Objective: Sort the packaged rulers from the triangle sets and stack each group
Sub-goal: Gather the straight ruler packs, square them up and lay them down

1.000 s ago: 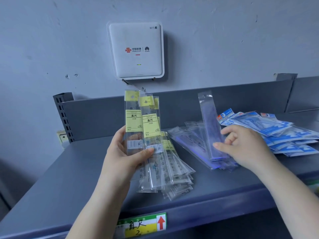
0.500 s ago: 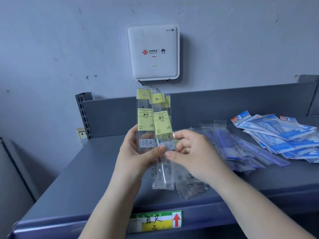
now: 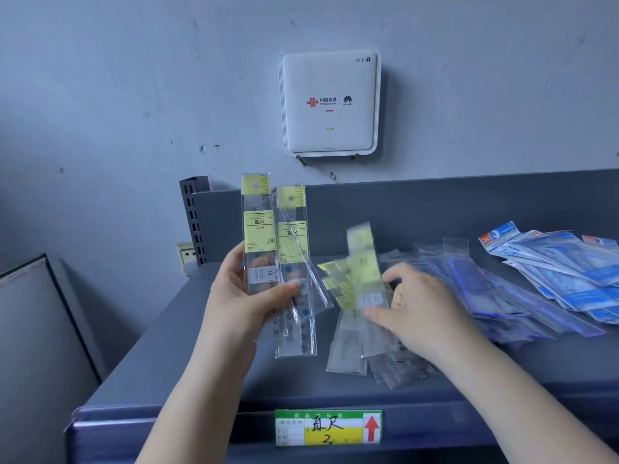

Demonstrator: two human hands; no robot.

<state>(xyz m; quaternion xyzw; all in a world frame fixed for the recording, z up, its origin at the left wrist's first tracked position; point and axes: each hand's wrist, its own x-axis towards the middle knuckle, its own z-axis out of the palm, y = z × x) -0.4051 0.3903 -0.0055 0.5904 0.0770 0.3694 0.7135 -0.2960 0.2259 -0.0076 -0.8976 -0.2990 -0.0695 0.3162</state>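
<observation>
left hand [image 3: 234,296] grips 2 packaged rulers [image 3: 274,262]; right hand [image 3: 418,309] pinches 1 blurred ruler [image 3: 365,269].

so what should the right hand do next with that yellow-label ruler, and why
Probably carry it over and slip it onto the fan of rulers that the left hand holds upright. The right hand pinches one packaged ruler, lifted off the loose pile on the shelf; it bears the same yellow label as the held ones, so it belongs with them.
</observation>
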